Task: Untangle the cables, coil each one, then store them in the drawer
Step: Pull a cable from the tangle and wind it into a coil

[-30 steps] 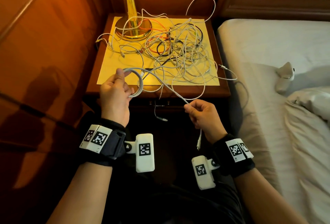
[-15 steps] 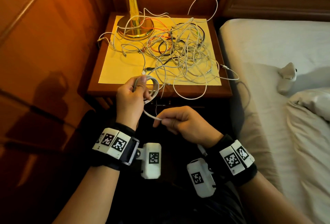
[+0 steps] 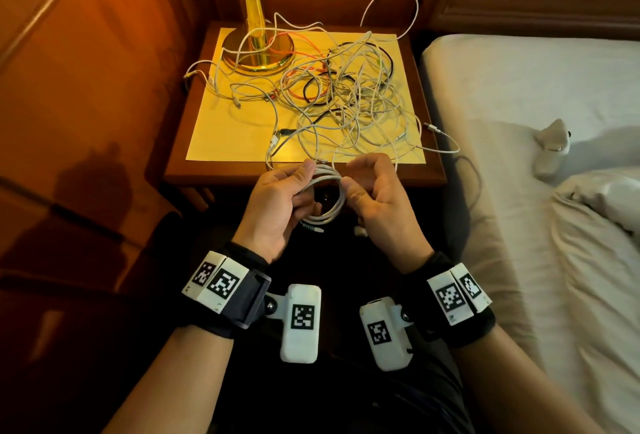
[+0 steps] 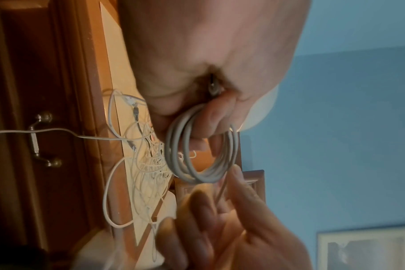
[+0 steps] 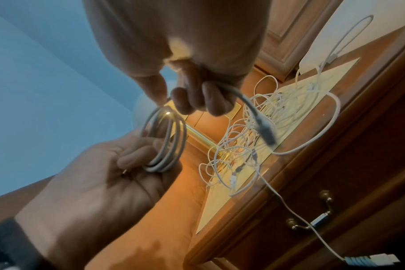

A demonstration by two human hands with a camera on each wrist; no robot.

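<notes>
A white cable coil (image 3: 329, 194) of several loops hangs in front of the nightstand's front edge. My left hand (image 3: 287, 198) grips one side of the coil (image 4: 197, 155) with curled fingers. My right hand (image 3: 370, 191) pinches the cable's free end at the coil's other side, and its plug (image 5: 266, 131) sticks out past the curled fingers. The left hand (image 5: 127, 164) and coil (image 5: 166, 144) also show in the right wrist view. A tangle of white, black and red cables (image 3: 339, 101) lies on the nightstand top. The drawer is closed, its brass handle (image 5: 312, 219) visible.
A brass lamp base (image 3: 258, 49) stands at the nightstand's back left among the cables. A yellow mat (image 3: 225, 136) covers the top. One white cable (image 3: 446, 143) droops off the right edge toward the bed (image 3: 519, 94). Wood panelling (image 3: 86, 87) closes the left side.
Both hands came together in front of the nightstand. The long loose stretch of cable has been wound into the coil, and my right hand rose to the coil with the cable end.
</notes>
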